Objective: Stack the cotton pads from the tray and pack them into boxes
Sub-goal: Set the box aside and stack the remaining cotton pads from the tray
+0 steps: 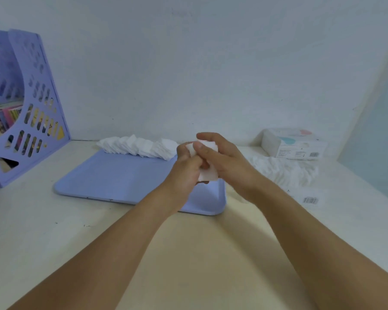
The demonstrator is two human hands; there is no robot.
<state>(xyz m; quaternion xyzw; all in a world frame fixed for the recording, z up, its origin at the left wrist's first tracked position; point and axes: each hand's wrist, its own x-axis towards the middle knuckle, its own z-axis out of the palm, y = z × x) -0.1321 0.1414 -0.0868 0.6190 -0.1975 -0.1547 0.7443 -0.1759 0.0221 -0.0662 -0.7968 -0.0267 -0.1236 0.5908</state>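
A lilac tray (121, 175) lies on the pale table. Along its far edge runs a leaning row of white cotton pads (139, 147). Above the tray's right end, my left hand (186, 168) and my right hand (224, 159) are pressed together around a small stack of white pads (207, 173); fingers of both curl round it. A white box (293, 143) with pink and teal marks stands at the back right. In front of it lies a clear pack of more pads (285, 172).
A purple perforated file holder (31, 113) with books stands at the left against the wall. A barcode label (310, 200) shows on clear wrapping to the right of the tray. The wall runs close behind the tray.
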